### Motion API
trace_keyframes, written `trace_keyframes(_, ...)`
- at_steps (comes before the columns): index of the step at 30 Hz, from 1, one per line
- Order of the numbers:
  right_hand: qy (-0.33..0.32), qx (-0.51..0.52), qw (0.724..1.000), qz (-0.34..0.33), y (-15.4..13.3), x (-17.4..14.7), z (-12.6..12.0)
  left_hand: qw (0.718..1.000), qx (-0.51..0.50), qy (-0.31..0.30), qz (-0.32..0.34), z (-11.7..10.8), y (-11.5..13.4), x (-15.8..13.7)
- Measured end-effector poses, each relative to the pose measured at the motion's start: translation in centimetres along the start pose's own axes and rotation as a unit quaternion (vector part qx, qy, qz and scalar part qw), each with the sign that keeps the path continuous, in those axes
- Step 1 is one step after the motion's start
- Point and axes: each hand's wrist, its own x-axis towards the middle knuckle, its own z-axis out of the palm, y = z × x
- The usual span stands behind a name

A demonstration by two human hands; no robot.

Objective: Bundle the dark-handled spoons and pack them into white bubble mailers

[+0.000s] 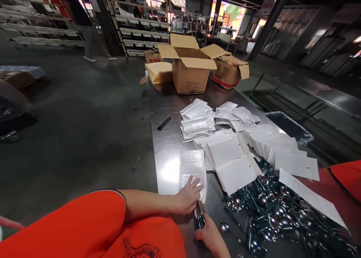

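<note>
Left hand [189, 194] lies flat on the bubble mailer [193, 171], whose long axis runs away along the surface [165, 153]; right hand [210, 235], just below its near end, grips dark-handled cutlery [199, 217].

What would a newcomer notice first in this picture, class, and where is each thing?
At the near edge of the shiny steel table, the left hand presses a white bubble mailer while the right hand holds dark-handled utensils at its mouth. A glittering heap of metal spoons lies to the right, and an open brown cardboard box stands at the far end.

Right hand [210, 237] perhaps partly cropped
</note>
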Motion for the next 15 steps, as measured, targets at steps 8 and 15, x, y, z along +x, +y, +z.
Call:
trace_keyframes(8, -0.068, 0.061, 0.996, 0.015, -2.7, -0.3, -0.1, 0.999, 0.023, 0.019, -0.033, -2.3, -0.3, -0.1)
trace_keyframes(15, 0.014, -0.083, 0.995, -0.060, -2.3, 0.5, 0.3, 0.997, -0.015, 0.027, 0.069, -2.0, 1.5, -0.9)
